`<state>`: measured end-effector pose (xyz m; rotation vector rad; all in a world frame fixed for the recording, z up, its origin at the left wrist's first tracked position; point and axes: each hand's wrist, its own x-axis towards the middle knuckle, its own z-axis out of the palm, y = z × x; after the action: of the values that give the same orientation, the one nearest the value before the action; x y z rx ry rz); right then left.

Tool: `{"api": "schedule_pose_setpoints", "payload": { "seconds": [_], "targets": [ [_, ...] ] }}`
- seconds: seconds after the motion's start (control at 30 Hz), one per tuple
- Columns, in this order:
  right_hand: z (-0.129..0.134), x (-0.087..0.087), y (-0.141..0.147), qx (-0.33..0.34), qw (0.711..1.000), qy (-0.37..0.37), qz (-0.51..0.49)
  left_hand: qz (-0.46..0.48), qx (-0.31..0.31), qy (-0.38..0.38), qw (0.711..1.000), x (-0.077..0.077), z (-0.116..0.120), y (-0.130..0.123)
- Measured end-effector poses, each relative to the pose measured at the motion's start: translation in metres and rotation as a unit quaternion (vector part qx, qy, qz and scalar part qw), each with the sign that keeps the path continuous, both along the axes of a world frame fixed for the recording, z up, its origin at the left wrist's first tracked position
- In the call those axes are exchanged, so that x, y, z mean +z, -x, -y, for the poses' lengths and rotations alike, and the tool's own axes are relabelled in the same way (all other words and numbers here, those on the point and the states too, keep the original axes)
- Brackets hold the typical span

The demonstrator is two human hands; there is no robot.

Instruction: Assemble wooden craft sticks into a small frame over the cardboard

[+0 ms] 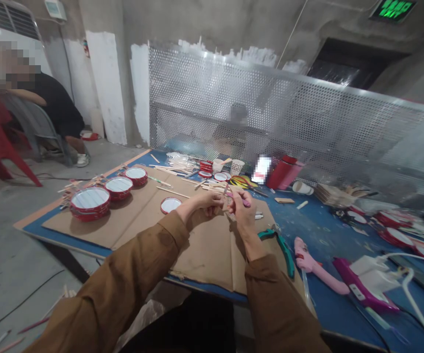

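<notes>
Right hand [244, 215]: closing around a slim pink tool [240, 197], at 12 o'clock.
Left hand [201, 208]: curling shut just beside it, pinching something too small to tell.
Underneath: brown cardboard [204, 255] is lying on a blue table [318, 299].
4 o'clock: a pink glue gun [309, 261] is resting.
11 o'clock: a red-rimmed hoop [170, 205] is lying.
10 o'clock: stacked red-rimmed hoops [90, 202] are sitting.
12 o'clock, farther: wooden sticks [212, 187] are scattering.

The pinched item [227, 202] between the hands [206, 205] is mostly hidden by the fingers [214, 199] and too small to tell. The seated person's head [8, 66] is pixelated, a figure [238, 122] behind the perforated metal screen [197, 93] is blurred, and a white object [261, 169] beside the red flask [281, 172] is pixelated beyond recognition.
</notes>
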<state>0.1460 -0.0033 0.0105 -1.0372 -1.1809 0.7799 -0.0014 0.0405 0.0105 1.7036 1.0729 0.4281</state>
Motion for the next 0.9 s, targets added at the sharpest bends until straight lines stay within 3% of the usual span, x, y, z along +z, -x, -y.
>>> {"api": "schedule_pose_setpoints", "payload": {
  "seconds": [0.5, 0.9],
  "targets": [
    [0.001, 0.000, 0.001, 0.023, 1.000, 0.000, 0.013, 0.010, -0.003, 0.019, 1.000, -0.009, -0.009, -0.001],
    [-0.001, -0.002, -0.002, -0.005, 1.000, 0.013, 0.004, 0.016, -0.002, 0.017, 1.000, 0.000, -0.001, 0.000]
  ]
}}
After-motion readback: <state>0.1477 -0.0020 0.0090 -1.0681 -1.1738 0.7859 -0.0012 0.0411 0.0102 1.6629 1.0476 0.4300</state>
